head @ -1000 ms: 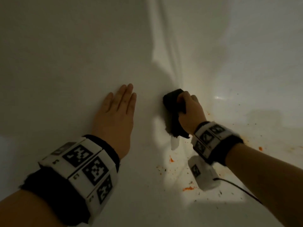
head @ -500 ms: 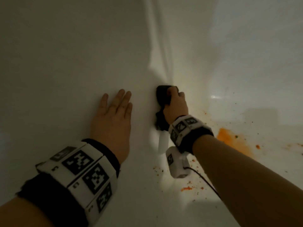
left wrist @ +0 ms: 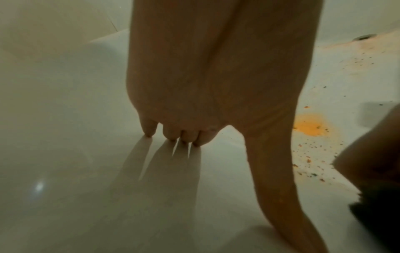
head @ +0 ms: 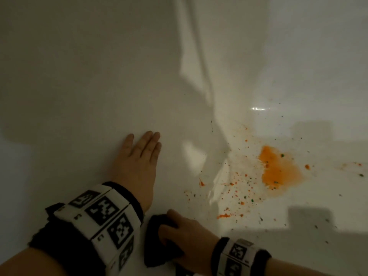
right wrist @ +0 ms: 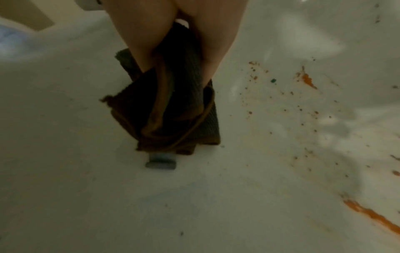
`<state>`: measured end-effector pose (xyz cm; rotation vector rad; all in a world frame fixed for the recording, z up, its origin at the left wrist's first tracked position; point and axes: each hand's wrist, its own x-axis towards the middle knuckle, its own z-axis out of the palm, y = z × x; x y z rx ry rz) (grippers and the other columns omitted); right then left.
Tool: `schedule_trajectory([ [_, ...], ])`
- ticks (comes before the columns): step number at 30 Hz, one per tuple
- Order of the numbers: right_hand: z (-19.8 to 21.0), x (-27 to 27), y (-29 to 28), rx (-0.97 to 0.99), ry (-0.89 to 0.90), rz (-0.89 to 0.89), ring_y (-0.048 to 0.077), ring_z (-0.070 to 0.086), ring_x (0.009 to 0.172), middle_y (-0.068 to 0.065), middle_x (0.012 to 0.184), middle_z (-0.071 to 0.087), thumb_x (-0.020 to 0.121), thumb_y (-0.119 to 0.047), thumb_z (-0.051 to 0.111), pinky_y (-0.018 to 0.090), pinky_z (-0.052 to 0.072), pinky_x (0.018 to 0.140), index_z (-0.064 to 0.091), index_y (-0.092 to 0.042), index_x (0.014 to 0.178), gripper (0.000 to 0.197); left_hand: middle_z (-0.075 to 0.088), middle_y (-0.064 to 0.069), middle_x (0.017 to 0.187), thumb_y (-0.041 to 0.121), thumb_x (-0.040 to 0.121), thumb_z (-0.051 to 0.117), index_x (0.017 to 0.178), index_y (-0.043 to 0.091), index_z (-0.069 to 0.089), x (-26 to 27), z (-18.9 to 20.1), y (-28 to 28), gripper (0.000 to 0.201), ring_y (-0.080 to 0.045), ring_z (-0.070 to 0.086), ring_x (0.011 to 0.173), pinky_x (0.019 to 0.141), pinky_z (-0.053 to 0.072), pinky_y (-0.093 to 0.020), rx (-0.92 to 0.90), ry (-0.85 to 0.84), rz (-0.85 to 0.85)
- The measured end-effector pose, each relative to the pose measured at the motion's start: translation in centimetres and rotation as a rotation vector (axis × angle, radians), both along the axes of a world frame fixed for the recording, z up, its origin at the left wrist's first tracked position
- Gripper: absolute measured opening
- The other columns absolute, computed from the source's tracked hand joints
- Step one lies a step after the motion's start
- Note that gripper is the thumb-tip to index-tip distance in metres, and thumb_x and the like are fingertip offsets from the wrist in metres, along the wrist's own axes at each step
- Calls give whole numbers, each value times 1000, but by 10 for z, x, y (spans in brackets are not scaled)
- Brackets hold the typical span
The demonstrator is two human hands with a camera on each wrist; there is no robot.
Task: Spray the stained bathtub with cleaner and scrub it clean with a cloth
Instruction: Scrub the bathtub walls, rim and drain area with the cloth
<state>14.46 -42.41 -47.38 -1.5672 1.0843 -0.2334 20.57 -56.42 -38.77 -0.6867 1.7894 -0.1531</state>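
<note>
- The right hand has its fingers curled round a dark folded cloth and holds it against the white bathtub, low in the head view, just beside the left wrist.
- The right wrist view shows the cloth bunched under the fingers, with its lower edge on the tub surface.
- The left hand lies flat, fingers straight and close together, pressed on the tub's sloping wall and holding nothing; it looks like a brace.
- The tub around the cloth looks largely white, so that patch appears wiped.
- Much is left: a big orange stain sits on the tub floor well to the right of the cloth, untouched by it.
- Orange and green specks scatter between the cloth and the stain, and an orange streak runs along the floor in the right wrist view.
- Whether cleaner has been sprayed on the stain cannot be told; no spray bottle is in view.
- A drain shows far off in the left wrist view, with faint orange smearing near it.
- Nothing solid lies between the cloth and the stain; only the braced left arm sits close to the cloth's left side.
</note>
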Motion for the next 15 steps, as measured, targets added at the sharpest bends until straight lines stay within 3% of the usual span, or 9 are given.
schedule_trajectory([
  [2,-12,-3,-4,-30,-12,-64,26,48,87,8,123,34,88,-14,58,29,44,82,46,-14,114,29,-38,-17,146,23,95,33,141,0,-28,-1,-3,1,79,-30,-29,140,117,-11,-47,-4,13,17],
  [4,-23,-12,-6,-39,48,-185,25,50,94,3,124,32,88,-16,56,24,44,87,44,-16,115,30,-37,-17,147,22,95,29,141,-1,-27,-3,-7,2,76,-30,-28,140,117,-11,-47,-10,32,30],
  [8,-43,-39,-20,-74,150,-408,13,39,90,0,123,33,88,-12,50,17,36,80,43,-17,116,30,-37,-16,147,18,95,28,141,1,-28,-3,-12,2,75,-29,-28,140,116,-11,-47,-25,54,45],
  [12,-79,-78,-37,149,283,-713,21,43,93,7,116,39,87,-2,46,23,33,80,45,-14,116,31,-38,-17,147,25,96,34,140,0,-29,-8,-13,4,81,-30,-28,140,116,-11,-48,-26,7,42],
  [15,-88,-90,-39,219,282,-791,25,48,95,2,104,40,85,0,46,28,39,81,41,-18,97,22,-39,-18,146,34,92,48,140,0,-30,-10,-10,5,98,-30,-29,140,116,-12,-48,-25,-3,50],
])
